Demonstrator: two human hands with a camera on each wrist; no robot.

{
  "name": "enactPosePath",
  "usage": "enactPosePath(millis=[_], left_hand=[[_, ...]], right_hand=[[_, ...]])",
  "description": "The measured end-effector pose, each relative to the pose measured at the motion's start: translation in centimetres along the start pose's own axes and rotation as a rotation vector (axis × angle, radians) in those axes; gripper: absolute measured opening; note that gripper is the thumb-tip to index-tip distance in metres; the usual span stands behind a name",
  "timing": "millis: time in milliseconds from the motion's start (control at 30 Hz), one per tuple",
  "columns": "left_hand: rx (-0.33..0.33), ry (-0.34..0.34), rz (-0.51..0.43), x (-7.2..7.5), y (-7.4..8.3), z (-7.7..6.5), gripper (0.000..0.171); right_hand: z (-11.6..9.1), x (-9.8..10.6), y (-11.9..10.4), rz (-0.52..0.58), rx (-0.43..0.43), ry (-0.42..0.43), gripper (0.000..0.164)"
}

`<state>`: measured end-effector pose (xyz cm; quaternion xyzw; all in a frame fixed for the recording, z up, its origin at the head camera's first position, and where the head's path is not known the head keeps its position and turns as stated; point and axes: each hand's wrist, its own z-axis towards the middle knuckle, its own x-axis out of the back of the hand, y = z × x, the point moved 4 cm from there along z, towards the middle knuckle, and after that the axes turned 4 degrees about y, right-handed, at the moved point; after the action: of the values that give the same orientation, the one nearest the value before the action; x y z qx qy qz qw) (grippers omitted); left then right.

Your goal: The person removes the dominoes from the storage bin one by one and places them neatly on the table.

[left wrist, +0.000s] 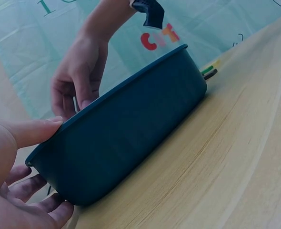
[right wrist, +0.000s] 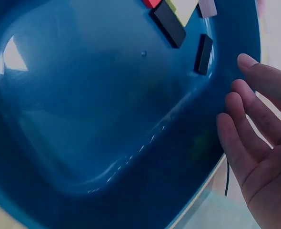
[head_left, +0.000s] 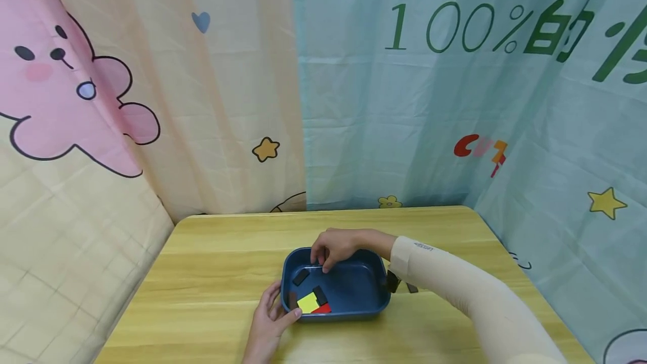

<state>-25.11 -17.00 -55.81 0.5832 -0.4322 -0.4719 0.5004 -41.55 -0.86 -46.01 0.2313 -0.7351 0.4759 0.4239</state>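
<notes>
A dark blue plastic bin stands on the wooden table. Its left end is held by my left hand, thumb on the rim and fingers along the outer wall. Above the far left part of the bin hovers my right hand, fingers loosely bent; the right wrist view shows nothing in them. Inside, near the left end, lie a black block, a second black block, a yellow piece, a red piece and a brownish piece. The right part of the bin's floor is bare.
Beyond the bin's right end, a small dark piece lies on the table; the left wrist view shows a green piece there too. Printed curtains hang behind and beside the table.
</notes>
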Motion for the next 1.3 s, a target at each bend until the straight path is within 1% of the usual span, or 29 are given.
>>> enactPosePath(millis=[200, 400, 600, 767, 900, 1000, 1133, 1300], left_hand=[[0.013, -0.015, -0.02, 0.0, 0.3, -0.1, 0.084], [0.016, -0.015, -0.013, 0.0, 0.3, -0.1, 0.085], [0.011, -0.026, -0.01, 0.1, 0.2, -0.1, 0.086], [0.008, -0.032, -0.01, 0.2, 0.1, -0.1, 0.086], [0.021, -0.028, 0.007, 0.2, 0.3, 0.0, 0.086], [0.013, -0.034, 0.011, 0.2, 0.4, 0.0, 0.086], [-0.005, -0.034, 0.002, 0.3, 0.3, -0.1, 0.085], [0.001, -0.039, 0.003, 0.3, 0.1, -0.1, 0.085]], right_hand=[[1.6, -0.9, -0.7, -0.033, 0.039, -0.054, 0.029], [2.9, -2.0, -1.3, -0.062, 0.073, -0.074, 0.025], [4.1, -3.5, -1.6, -0.057, 0.089, -0.105, 0.023], [4.8, -5.1, -1.7, -0.109, 0.1, -0.134, 0.026], [5.2, -6.2, -2.0, -0.171, 0.106, -0.161, 0.025], [5.2, -6.6, -2.5, -0.217, 0.112, -0.175, 0.02], [5.3, -6.9, -3.1, -0.234, 0.121, -0.184, 0.014], [5.2, -7.2, -3.1, -0.244, 0.101, -0.183, 0.017]])
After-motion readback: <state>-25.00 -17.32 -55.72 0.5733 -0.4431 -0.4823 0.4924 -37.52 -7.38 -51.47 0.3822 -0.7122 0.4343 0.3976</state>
